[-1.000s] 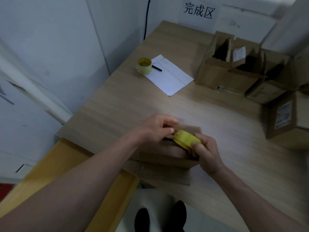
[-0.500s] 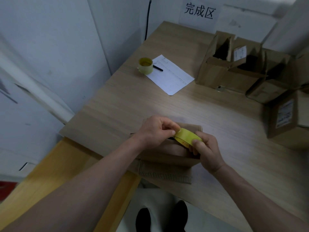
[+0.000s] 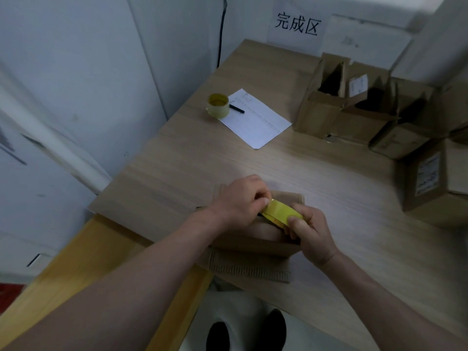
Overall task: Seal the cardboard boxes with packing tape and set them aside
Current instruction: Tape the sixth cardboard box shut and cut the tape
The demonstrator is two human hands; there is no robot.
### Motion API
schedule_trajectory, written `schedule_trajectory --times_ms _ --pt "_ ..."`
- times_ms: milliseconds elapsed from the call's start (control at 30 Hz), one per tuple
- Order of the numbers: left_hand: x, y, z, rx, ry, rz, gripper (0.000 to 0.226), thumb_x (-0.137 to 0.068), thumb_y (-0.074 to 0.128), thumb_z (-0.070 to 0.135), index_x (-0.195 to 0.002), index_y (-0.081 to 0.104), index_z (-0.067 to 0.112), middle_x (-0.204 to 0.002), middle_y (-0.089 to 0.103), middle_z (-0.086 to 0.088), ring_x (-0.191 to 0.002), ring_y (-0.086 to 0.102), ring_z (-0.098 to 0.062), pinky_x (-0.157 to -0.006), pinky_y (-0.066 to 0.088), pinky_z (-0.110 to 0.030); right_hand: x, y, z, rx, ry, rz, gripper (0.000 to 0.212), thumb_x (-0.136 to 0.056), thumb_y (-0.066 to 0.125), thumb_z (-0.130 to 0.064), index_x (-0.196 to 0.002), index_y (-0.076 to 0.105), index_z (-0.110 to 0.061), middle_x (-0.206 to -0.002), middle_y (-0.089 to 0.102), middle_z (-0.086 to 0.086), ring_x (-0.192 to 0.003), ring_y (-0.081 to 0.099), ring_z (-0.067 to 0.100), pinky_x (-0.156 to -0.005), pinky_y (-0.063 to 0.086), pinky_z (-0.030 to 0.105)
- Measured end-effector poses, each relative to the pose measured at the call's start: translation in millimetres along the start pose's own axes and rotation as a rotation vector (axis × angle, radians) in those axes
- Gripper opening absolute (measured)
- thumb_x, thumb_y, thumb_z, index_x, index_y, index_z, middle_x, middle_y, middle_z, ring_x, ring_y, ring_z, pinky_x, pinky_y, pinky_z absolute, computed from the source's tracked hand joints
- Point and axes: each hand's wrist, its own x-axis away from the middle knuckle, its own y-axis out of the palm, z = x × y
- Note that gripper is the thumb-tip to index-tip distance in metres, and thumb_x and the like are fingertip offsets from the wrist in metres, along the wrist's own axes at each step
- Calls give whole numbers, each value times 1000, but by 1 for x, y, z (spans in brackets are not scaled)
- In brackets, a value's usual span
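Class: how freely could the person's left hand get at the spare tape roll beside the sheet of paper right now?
Probably not at once: the left hand is pinching the yellow tape roll over the box. The bare table towards the spare tape roll looks unobstructed.

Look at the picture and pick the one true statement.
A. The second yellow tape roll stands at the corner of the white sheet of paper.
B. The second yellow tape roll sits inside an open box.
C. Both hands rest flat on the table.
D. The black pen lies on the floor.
A: the spare yellow tape roll stands at the far-left corner of the white paper sheet, with the black pen beside it.
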Motion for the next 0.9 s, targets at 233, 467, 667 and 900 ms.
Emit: schedule_trajectory --times_ms 233,467,667,900 --pt "-13 -27 15 164 -198 -301 39 -73 45 26 -79 61 -9 -88 56 -24 -80 51 -27 -78 47 -44 -6 0 -4 52 14 -3 34 -75 54 -39 -60 50 -9 -55 44 0 -52 41 12 -49 30 31" --pt "4 -17 -8 456 -311 -155 16 -88 67 6 -75 61 12 -75 61 -10 -71 58 -19 -71 54 -39 -5 0 -4 53 11 -26 41 -77 58 -44 -65 54 -6 -57 44 14 -55 44 17 -51 32 35" --pt "20 -7 -18 805 -445 50 19 -90 61 -3 -76 61 10 -73 63 -10 -74 60 -20 -77 53 -38 -5 0 -10 126 2 11 46 -64 72 -51 -81 56 -11 -71 53 -1 -62 48 8 -52 38 23" --pt "27 -6 -29 824 -474 180 24 -93 56 -4 -74 56 11 -71 63 -8 -70 62 -19 -65 53 -27 -10 10 0 310 16 124 24 -76 72 -25 -95 61 -15 -86 65 2 -76 59 12 -63 47 33"
